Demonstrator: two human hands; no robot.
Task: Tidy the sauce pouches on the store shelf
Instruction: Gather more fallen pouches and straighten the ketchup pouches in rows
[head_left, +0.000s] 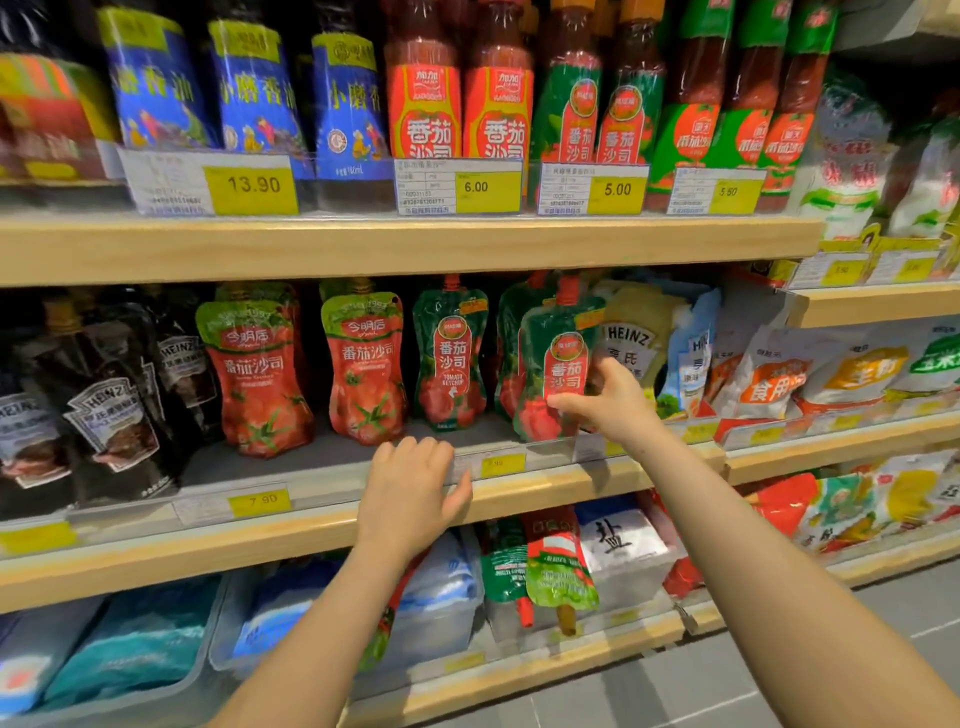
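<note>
Your right hand (610, 402) is gripping the front green tomato-sauce pouch (553, 374) by its right edge, thumb across the label and fingers curled round behind it. It reads as a steadying grip: you are keeping the pouch upright at the shelf lip (519, 486) while you square it to face out. Your left hand (410, 493) is holding nothing; it is lying loosely spread, palm down, on the lip below and to the left of that pouch, probably bracing you.

Counting outward from your hands: two green pouches are overlapping just behind the one you are gripping, and one more green pouch (451, 358) is standing alone directly above your left hand, so four green ones are showing. Further left of your left hand, two red pouches (311, 369) are facing front, with at least one more tucked behind. Beyond your right hand, pale Heinz pouches (631, 338) are crowding close; their number is unclear.
</note>
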